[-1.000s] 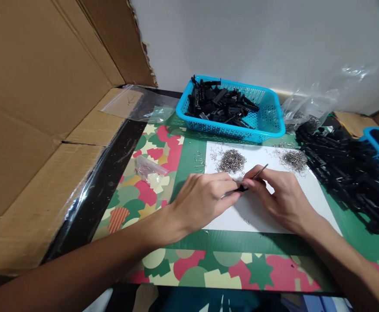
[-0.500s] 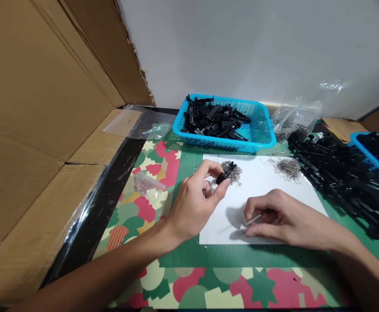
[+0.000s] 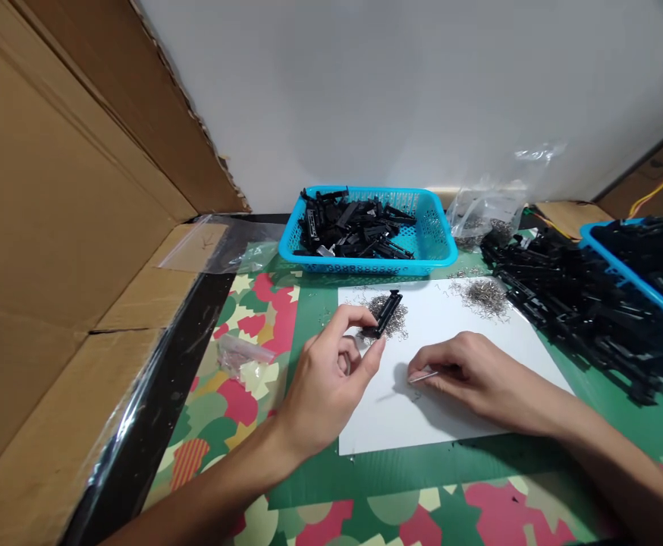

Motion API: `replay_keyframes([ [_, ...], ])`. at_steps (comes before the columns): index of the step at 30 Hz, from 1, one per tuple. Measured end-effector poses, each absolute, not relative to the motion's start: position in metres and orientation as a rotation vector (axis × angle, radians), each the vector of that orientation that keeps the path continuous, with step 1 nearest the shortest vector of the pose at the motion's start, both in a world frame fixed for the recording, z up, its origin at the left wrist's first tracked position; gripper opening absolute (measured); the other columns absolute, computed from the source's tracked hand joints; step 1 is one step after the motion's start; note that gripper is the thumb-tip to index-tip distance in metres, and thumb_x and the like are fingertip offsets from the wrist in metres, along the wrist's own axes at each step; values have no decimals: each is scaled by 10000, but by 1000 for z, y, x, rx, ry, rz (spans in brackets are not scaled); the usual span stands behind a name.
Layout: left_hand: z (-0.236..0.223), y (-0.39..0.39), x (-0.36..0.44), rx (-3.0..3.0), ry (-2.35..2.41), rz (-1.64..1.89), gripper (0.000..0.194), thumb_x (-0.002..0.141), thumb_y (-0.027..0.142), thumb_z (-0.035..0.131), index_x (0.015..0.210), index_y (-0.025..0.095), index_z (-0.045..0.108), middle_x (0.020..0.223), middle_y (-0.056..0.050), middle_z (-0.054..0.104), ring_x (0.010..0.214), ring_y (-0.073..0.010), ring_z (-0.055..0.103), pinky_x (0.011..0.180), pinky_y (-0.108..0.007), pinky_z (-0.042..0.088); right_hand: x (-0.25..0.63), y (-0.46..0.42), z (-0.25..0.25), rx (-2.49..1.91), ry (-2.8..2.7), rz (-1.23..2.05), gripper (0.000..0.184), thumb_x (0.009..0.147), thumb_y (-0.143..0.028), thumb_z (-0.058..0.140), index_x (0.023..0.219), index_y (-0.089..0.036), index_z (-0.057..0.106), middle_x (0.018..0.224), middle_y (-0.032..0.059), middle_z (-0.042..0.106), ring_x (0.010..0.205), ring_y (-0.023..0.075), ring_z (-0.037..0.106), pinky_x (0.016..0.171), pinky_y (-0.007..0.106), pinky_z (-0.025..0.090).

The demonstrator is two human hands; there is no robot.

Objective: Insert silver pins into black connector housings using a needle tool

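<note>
Between the thumb and index finger of my left hand [image 3: 331, 371], a long, narrow black plastic part [image 3: 387, 314] is held tilted above the white paper. Behind it lies a pile of small bent wire pieces [image 3: 400, 324], probably tiny springs. My right hand [image 3: 473, 379] rests low over the paper, fingers pinched on a thin metal rod [image 3: 422, 376]; its far end is hidden in the palm. A few tiny wire pieces [image 3: 416, 395] lie on the sheet just below those fingertips.
A blue basket [image 3: 366, 265] of black parts stands behind the paper [image 3: 359, 432]. To the right are a second wire pile [image 3: 486, 299], heaped black parts [image 3: 582, 303] and another blue basket [image 3: 639, 265]. Plastic bags [image 3: 243, 356] lie left; cardboard [image 3: 52, 189] walls that side.
The black part has turned in my left fingers and now shows its long side. My right fingers have closed more tightly on the rod. The whole view has shifted a little.
</note>
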State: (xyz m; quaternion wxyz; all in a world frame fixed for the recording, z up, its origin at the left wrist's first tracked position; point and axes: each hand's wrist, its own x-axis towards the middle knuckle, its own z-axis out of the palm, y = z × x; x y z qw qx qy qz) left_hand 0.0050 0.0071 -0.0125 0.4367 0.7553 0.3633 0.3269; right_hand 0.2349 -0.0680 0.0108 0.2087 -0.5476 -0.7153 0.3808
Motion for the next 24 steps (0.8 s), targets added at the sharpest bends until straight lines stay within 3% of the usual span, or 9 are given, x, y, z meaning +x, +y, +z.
replay_keyframes([
  [3,-13,7,3,1891,899,789,142,1038,306,654,1151,244,594,948,19,634,534,-68,463,479,-225,361,237,-67,12,-1527,-1810,1105,223,1050,-262,602,969,-219,804,827,24,776,708,168,664,619,249,444],
  [5,-12,7,2,1902,880,773,143,1036,296,650,1158,249,593,844,43,597,539,-83,465,491,-227,367,237,-64,9,-1531,-1626,1089,221,1064,-344,601,1094,-217,778,673,-13,651,596,147,545,527,242,362],
  [8,-10,7,1,1928,821,735,142,1033,273,641,1164,252,591,704,79,512,532,-100,469,497,-226,361,238,-60,4,-1518,-1378,1032,365,1049,-440,639,1322,-204,691,568,-73,463,517,126,370,464,247,238],
  [14,-8,6,-2,2045,708,659,171,1028,215,617,1186,277,596,689,81,537,556,-111,488,523,-223,372,241,-56,1,-1444,-1336,1067,342,1000,-464,706,1119,-150,768,597,-52,464,558,108,315,507,263,215],
  [17,-9,5,-2,2050,735,699,361,1041,218,584,1393,290,551,759,61,589,528,-109,462,513,-228,392,249,-54,5,-1417,-1312,1039,352,951,-476,766,1094,-155,787,591,-73,385,555,105,296,511,261,219],
  [19,-9,5,-2,2042,773,722,448,1057,230,564,1494,289,486,756,64,569,509,-108,452,513,-229,405,262,-52,9,-1456,-1300,849,348,920,-469,793,1059,-151,808,592,-71,377,553,107,304,512,264,220],
  [21,-8,5,-2,2046,812,733,398,1079,242,541,1473,288,499,789,54,561,533,-108,469,540,-229,426,281,-51,14,-1544,-1213,526,349,889,-461,816,1033,-143,822,594,-68,377,547,107,299,513,273,211],
  [24,-6,5,-2,2087,802,750,267,1103,232,493,1352,285,576,1078,-28,640,683,-117,556,613,-238,459,317,-53,20,-1718,-997,65,374,865,-480,818,1032,-146,835,603,-71,340,540,111,289,535,288,209],
])
